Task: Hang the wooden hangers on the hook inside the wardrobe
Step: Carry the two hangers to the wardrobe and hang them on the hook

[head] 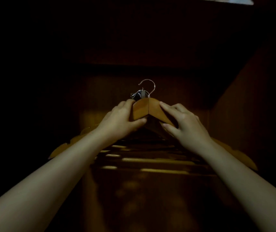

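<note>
A wooden hanger [146, 108] with a curved metal hook is held up inside the dark wardrobe. My left hand [123, 118] grips its left shoulder close to the centre, thumb underneath. My right hand [182, 123] pinches the right shoulder, fingers on top. The hanger's wire hook rises just above and right of a shiny metal wardrobe hook [138, 94] fixed to the back panel; the two look apart. More wooden hangers [144, 160] lie stacked behind and below the held one, their bars blurred and their ends sticking out past my forearms.
The wardrobe's brown back panel [184, 91] stands straight ahead, a side wall [251, 97] slants in on the right, and a dark shelf edge [142, 67] runs overhead. The left side is too dark to make out.
</note>
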Action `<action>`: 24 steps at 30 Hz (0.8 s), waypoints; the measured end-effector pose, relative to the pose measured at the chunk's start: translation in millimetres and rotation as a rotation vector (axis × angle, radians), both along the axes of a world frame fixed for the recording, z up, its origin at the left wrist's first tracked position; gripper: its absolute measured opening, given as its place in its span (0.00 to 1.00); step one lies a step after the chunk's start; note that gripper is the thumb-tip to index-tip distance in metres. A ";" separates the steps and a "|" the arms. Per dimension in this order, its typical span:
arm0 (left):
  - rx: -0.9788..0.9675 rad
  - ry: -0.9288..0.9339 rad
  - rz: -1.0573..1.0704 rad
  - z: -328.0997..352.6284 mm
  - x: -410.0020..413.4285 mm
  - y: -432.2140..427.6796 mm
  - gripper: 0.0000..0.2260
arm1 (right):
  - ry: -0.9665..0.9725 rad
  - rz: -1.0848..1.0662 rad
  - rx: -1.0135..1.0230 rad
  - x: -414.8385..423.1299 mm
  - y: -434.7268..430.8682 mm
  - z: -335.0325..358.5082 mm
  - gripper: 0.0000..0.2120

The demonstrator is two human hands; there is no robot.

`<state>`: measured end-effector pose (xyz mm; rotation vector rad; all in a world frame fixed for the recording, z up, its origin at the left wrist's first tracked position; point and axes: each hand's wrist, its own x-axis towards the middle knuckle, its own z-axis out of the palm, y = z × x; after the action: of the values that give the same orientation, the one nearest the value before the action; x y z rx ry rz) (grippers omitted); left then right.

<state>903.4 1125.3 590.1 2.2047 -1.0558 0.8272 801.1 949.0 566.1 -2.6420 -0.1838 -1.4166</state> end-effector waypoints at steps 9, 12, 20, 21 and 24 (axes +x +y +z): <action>0.238 0.067 0.007 -4.7 34.2 13.9 0.28 | 0.094 0.033 0.037 30.4 -9.6 2.3 0.31; 0.230 0.117 0.002 -8.9 39.6 15.2 0.26 | 0.108 0.034 0.016 35.0 -9.7 0.3 0.31; 0.168 0.058 0.061 -33.9 48.1 14.6 0.22 | 0.051 0.001 -0.040 37.3 -7.0 -13.3 0.30; 0.162 0.046 0.074 -34.9 48.4 13.5 0.23 | 0.036 -0.022 -0.056 37.9 -6.7 -14.7 0.30; 0.163 0.018 0.138 -38.6 48.5 12.8 0.22 | -0.008 -0.109 -0.108 39.1 -2.9 -21.6 0.30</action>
<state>952.0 1138.1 551.5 2.4406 -1.0026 0.8040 840.3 946.2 544.6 -2.7726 -0.1211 -1.4905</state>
